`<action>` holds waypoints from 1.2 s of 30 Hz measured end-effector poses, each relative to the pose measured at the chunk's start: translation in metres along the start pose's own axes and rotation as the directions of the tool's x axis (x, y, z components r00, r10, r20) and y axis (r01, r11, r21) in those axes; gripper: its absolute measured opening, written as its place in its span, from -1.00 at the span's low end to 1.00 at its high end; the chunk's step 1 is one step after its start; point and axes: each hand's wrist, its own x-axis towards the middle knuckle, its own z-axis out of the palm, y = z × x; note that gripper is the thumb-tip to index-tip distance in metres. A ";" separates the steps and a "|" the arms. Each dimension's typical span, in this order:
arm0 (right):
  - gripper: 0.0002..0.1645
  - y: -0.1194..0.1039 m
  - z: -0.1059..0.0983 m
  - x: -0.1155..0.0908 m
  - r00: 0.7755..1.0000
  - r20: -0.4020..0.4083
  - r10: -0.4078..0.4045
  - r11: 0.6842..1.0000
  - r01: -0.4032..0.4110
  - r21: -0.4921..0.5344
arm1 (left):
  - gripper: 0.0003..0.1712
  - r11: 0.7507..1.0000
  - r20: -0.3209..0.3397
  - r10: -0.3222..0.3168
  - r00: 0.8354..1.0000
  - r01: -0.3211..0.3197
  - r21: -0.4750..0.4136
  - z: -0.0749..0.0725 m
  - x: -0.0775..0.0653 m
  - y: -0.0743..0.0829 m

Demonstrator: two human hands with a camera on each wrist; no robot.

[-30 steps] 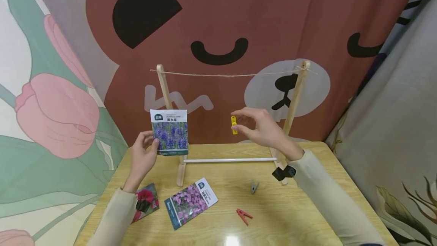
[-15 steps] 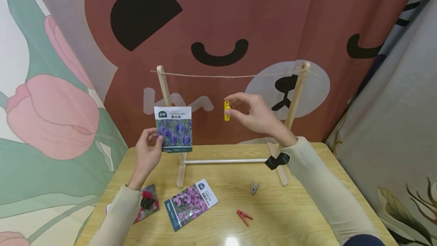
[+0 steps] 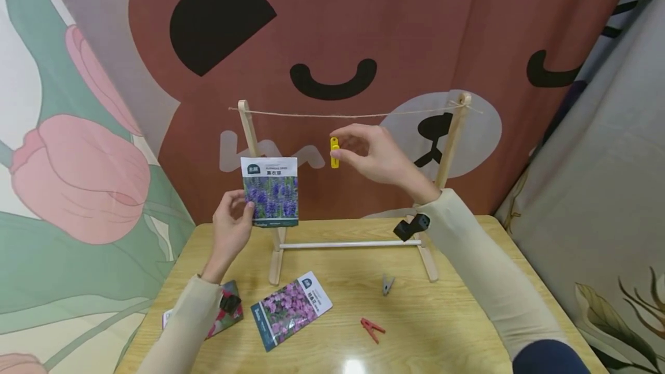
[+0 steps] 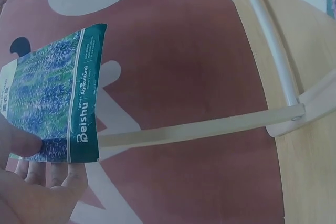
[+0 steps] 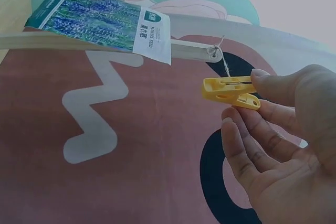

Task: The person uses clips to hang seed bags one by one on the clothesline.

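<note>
My left hand [image 3: 231,227] pinches the lower left edge of a lavender seed packet [image 3: 271,192], holding it upright in front of the rack's left post. In the left wrist view the thumb lies over the front of the packet [image 4: 52,87] and the fingers are behind it. A yellow clothespin [image 3: 335,152] is pinched between thumb and fingers of my right hand [image 3: 381,154], below the string [image 3: 322,115]. Seen from the right wrist, the clothespin [image 5: 231,92] has its handle ends between the thumb and fingertips. The string runs between the two posts above both hands.
A wooden rack with a left post [image 3: 248,128], a right post [image 3: 453,137] and a white crossbar [image 3: 348,245] stands on the table [image 3: 436,328]. A pink-flower packet [image 3: 291,310], a red-flower packet [image 3: 228,307] partly under the left sleeve, a grey clothespin [image 3: 387,285] and a red clothespin [image 3: 372,330] lie there.
My right hand has moved up and left with the yellow clothespin, toward the string. The left hand has shifted the lavender packet slightly right and up.
</note>
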 end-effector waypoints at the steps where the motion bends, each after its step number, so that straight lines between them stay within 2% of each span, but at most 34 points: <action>1: -0.57 0.000 0.000 0.002 1.000 -0.001 0.001 1.000 -0.001 0.002 | -0.74 1.000 0.002 0.005 1.000 -0.005 0.002 0.001 0.000 0.001; 8: -0.61 -0.009 0.000 0.013 1.000 -0.010 0.019 1.000 -0.019 0.024 | -0.72 0.998 0.015 0.040 0.999 -0.041 0.052 0.004 0.003 0.004; 12: -0.61 -0.018 0.003 0.023 0.999 -0.011 0.043 0.997 -0.042 0.068 | -0.72 0.998 -0.007 0.049 0.999 -0.048 0.047 0.004 0.005 0.003; 16: -0.65 -0.024 0.004 0.036 0.999 -0.045 0.028 0.996 -0.024 0.086 | -0.72 0.998 -0.018 0.060 0.998 -0.060 0.015 0.003 0.010 0.005; 23: -0.69 -0.028 -0.002 0.054 0.997 -0.075 -0.003 1.000 0.005 0.030 | -0.72 0.999 0.005 0.028 1.000 -0.028 -0.016 0.005 0.019 0.011; 32: -0.71 -0.031 -0.002 0.066 0.995 -0.099 -0.025 1.000 0.025 -0.001 | -0.71 0.999 0.030 0.047 0.998 -0.047 -0.023 0.018 0.024 0.016; 36: -0.70 -0.032 0.000 0.071 0.995 -0.100 -0.019 1.000 0.018 -0.010 | -0.71 0.999 0.036 0.048 0.998 -0.048 0.001 0.024 0.024 0.018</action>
